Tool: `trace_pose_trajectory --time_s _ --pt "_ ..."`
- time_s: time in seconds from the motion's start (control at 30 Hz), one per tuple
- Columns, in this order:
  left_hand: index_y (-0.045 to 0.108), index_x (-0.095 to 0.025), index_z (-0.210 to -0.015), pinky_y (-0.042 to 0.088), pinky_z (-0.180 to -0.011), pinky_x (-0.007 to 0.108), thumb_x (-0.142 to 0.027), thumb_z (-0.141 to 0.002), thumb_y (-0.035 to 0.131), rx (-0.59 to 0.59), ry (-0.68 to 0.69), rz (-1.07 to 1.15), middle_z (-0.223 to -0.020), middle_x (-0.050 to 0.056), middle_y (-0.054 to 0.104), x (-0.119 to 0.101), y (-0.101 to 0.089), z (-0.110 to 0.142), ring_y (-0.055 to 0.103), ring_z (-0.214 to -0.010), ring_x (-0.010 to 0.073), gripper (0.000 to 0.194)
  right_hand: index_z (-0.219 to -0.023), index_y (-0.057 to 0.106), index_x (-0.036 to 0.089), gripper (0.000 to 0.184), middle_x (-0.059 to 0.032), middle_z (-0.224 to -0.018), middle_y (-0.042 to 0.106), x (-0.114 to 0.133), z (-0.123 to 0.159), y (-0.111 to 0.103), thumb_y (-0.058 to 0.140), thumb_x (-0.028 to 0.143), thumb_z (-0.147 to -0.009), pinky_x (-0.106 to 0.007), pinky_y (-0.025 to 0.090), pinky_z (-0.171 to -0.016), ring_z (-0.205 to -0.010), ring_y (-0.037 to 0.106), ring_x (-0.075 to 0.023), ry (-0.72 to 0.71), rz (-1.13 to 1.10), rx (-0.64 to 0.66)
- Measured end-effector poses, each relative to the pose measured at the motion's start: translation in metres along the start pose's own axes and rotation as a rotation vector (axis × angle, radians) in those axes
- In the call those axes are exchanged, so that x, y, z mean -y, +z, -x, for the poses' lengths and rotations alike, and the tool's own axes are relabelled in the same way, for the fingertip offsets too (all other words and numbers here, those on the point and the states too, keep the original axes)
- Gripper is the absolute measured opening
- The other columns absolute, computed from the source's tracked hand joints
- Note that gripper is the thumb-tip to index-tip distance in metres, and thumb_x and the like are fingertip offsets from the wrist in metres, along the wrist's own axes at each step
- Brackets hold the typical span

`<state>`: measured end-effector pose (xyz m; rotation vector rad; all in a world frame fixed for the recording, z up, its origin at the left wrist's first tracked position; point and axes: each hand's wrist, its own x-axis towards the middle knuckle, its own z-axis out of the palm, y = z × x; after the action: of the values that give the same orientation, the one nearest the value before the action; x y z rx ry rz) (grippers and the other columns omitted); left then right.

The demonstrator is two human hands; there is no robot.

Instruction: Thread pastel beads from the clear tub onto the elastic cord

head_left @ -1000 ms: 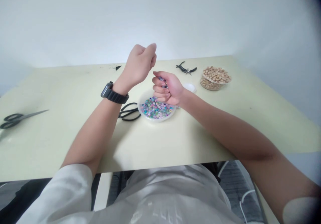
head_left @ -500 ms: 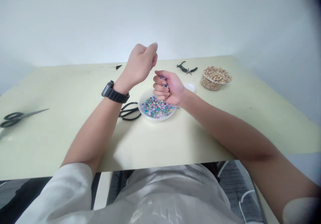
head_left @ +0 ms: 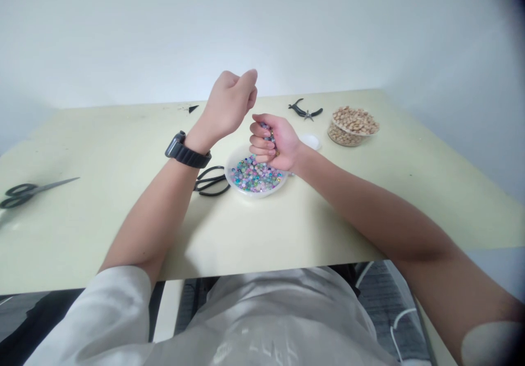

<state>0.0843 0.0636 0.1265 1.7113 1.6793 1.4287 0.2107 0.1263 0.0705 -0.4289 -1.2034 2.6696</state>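
Observation:
My right hand [head_left: 287, 144] is curled, palm up, around a clutch of small coloured beads [head_left: 269, 135] above the right part of a white bowl [head_left: 255, 195]. Many loose beads [head_left: 255, 177] in blue, pink, green and purple cover the bowl's bottom. Up and to the left, my left hand [head_left: 230, 103] is closed, its back toward me and the thumb pressed on the bent index finger. Whatever it may hold is hidden. The two hands are close but apart. A black watch [head_left: 188, 151] is on the left wrist.
Black-handled scissors [head_left: 211, 181] lie against the bowl's left side. Another pair of scissors [head_left: 22, 195] is at far left. Behind the right hand are a white round dish or lid [head_left: 311, 141], black pliers [head_left: 305, 111] and a clear tub of beige nut-like pieces [head_left: 355, 121].
Almost nothing differs. Both hands keep their pose, and the whole view has shifted only slightly.

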Motion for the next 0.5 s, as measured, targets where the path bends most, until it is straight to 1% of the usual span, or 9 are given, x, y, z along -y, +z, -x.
trace_pose_trajectory --time_s 0.23,0.5 --pt "0.031 -0.024 -0.043 0.019 -0.055 0.038 -0.035 -0.092 0.044 0.003 0.01 0.01 -0.045 0.001 0.025 -0.0001 0.0005 0.0007 0.022 -0.052 0.0142 0.052 -0.065 0.014 0.022 0.046 0.0057 -0.044 0.016 -0.0006 -0.0012 -0.0018 0.034 0.036 -0.104 -0.019 0.011 -0.036 -0.04 0.013 -0.008 -0.007 -0.002 0.035" --pt "0.031 -0.024 -0.045 0.017 -0.055 0.037 -0.037 -0.092 0.044 0.009 0.029 0.028 -0.047 0.001 0.023 0.0007 -0.0006 0.0011 0.022 -0.051 0.0135 0.051 -0.066 0.015 0.022 0.046 0.0062 -0.045 0.017 -0.0013 -0.0004 -0.0005 0.037 0.036 -0.104 -0.018 0.012 -0.036 -0.04 0.014 -0.0079 -0.005 0.016 -0.002"
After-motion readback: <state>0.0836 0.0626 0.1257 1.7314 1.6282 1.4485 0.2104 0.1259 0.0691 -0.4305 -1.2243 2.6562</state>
